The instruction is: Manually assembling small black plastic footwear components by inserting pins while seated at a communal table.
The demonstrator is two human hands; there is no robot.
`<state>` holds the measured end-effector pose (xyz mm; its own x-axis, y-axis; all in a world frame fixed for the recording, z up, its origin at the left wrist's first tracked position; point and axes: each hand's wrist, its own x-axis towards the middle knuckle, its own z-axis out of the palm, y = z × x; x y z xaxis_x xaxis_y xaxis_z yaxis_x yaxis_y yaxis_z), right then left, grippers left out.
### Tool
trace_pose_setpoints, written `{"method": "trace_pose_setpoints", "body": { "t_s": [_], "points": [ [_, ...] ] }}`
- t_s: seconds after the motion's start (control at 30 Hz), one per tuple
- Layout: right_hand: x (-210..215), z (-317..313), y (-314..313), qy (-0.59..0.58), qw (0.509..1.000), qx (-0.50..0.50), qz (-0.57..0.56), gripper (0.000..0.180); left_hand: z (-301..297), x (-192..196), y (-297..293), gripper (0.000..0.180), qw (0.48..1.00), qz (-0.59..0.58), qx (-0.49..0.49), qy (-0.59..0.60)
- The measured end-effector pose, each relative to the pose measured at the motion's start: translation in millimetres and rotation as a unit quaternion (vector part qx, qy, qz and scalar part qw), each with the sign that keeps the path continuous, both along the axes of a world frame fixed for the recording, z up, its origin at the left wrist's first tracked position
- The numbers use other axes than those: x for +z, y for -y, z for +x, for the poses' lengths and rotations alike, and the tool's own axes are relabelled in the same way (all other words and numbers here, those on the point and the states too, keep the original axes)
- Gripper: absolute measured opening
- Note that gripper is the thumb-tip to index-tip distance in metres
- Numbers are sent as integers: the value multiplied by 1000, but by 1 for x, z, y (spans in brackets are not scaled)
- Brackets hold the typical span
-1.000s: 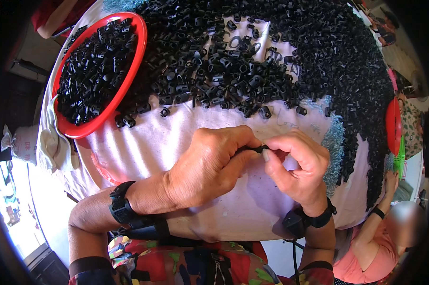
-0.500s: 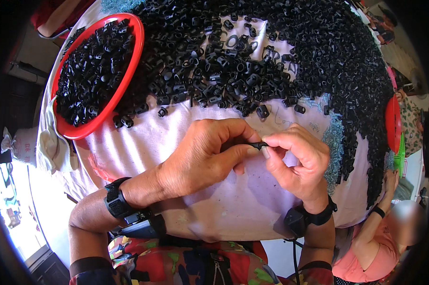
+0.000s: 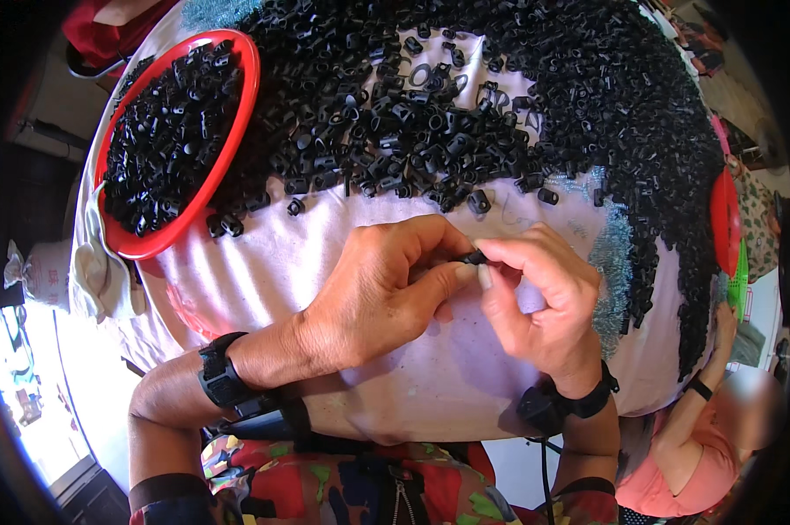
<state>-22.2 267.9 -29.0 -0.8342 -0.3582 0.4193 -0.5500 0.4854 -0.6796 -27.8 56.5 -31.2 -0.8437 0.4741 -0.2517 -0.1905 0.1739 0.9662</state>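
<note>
From where I stand, a pale plastic bag (image 3: pixel 45 273) is noted at the far left, near the table. Next to it, a whitish rag (image 3: pixel 93 271) hangs at the table edge, against the near side of a red basin (image 3: pixel 253 74). The basin holds a heaped load of black parts (image 3: pixel 172 131). A pale pink cloth (image 3: pixel 264 262) covers the table, with wrinkles running through it.

The left wrist carries a black band (image 3: pixel 220 372). The left hand (image 3: pixel 377 289) is over the bare stretch of cloth, its thumb and forefinger closed on a small black piece (image 3: pixel 474 258). Beyond the hands lies a broad spread of loose parts (image 3: pixel 430 140), mostly black, with a few strays at its near edge. The piece is between the two hands, its detail largely covered by fingers. The right hand (image 3: pixel 548 293) meets it from the other side, thumb and forefinger pinching its end.

Right of that hand, a glittery bluish patch (image 3: pixel 611 262) shows on the table. At the far right are a co-worker in a salmon shirt (image 3: pixel 692 464), one arm reaching toward the table edge, a second red container (image 3: pixel 725 223) and a green basket (image 3: pixel 738 280).
</note>
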Motion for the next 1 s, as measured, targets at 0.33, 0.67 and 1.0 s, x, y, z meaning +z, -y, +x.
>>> {"method": "trace_pose_setpoints", "body": {
  "t_s": [0.33,0.67,1.0],
  "points": [
    [-3,-2,2,-74,995,12,61,49,-3,-2,-1,23,991,91,6,95],
    [2,-2,4,-78,995,-9,60,60,-7,9,2,27,982,119,-9,145],
    [-1,-7,1,-106,993,24,53,55,-5,2,-3,27,979,155,13,129]
  ]
}}
